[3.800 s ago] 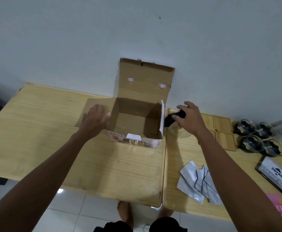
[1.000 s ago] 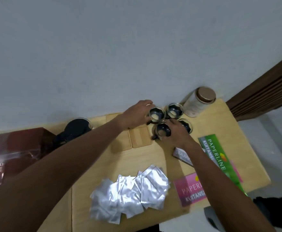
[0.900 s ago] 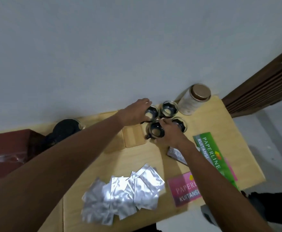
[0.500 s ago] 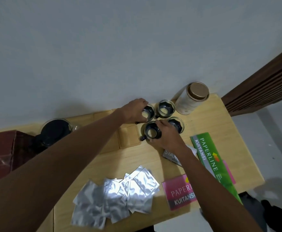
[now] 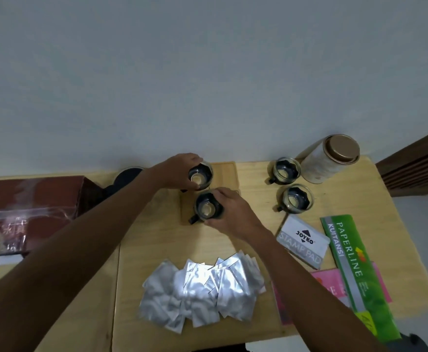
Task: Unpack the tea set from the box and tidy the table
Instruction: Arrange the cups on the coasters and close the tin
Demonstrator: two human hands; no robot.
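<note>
While we look down: our hands each hold a cup.
Left grip [image 5: 179,171]: wrapped around far cup [image 5: 200,176], near the surface's [image 5: 253,219] back edge.
Right grip [image 5: 233,212]: clasping near cup [image 5: 207,207].

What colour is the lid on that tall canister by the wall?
The canister lid is a bronze-brown, seen clearly in the head view.

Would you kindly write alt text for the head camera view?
Left hand and right hand each grip a small dark-lined glass teacup over square wooden coasters on a pale wooden table; two matching cups stand right, silver foil sachets lie nearer.
</note>
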